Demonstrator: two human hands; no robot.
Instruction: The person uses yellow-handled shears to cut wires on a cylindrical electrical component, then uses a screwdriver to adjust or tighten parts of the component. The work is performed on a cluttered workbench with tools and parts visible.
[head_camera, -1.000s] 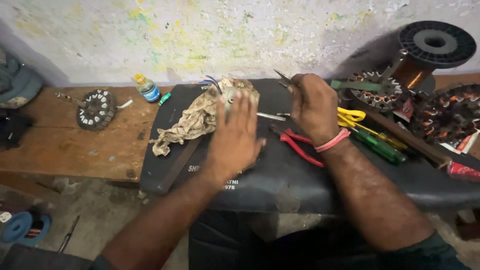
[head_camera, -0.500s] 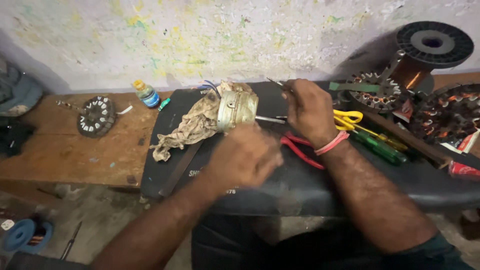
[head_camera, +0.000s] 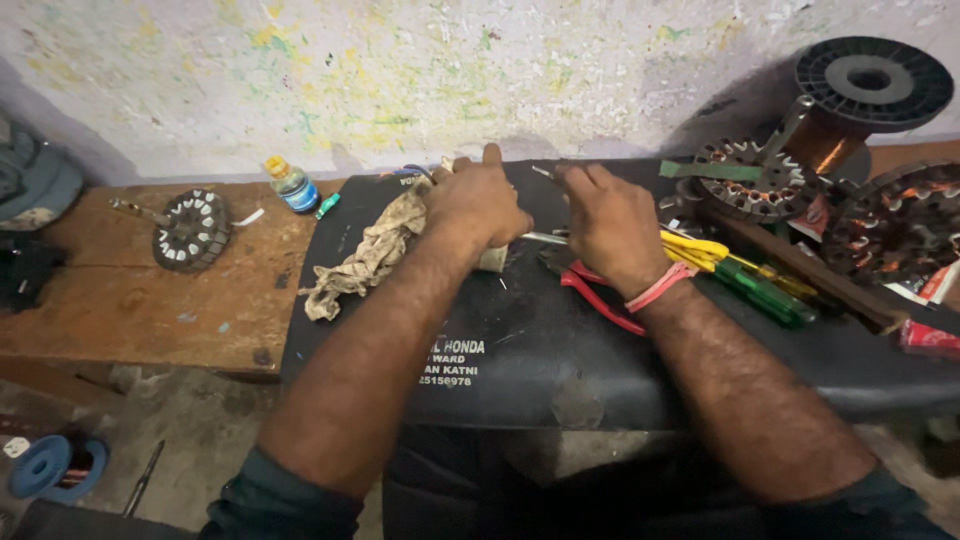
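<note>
Head view, looking down on black padded seat (head_camera: 560, 350) used as bench top. Left hand (head_camera: 480, 205) clamped over pale cylindrical part (head_camera: 492, 258), fingers curled round it, thumb up; part mostly hidden, only lower edge showing under palm, at far-centre of seat. Prob. gripped hard to stop it rolling on soft pad. Dirty rag (head_camera: 365, 262) trailing left from under same hand toward seat's left edge, touching part or wrapped on it, can't tell which. Right hand (head_camera: 610, 225) just right of left, closed narrow on thin metal tool (head_camera: 542, 172), tip pointing left toward part; pink band at wrist. Tool held pen-style, likely for fine picking work at part's end.

Near right hand, within easy reach: red-handled pliers (head_camera: 600, 300) partly under wrist, yellow-handled tool (head_camera: 700, 250), green screwdriver (head_camera: 765, 292) further right. Round stator core (head_camera: 745, 180) w/ slotted teeth at far right, second wound stator (head_camera: 895, 225) beyond it, black wire spool (head_camera: 870, 85) w/ copper winding far right against wall.

Left side: wooden bench (head_camera: 130, 300) carrying small toothed stator (head_camera: 190, 230) and small bottle (head_camera: 293, 185), yellow cap, blue label, well apart from hands. Blue spool (head_camera: 50, 465) on floor, near left.
</note>
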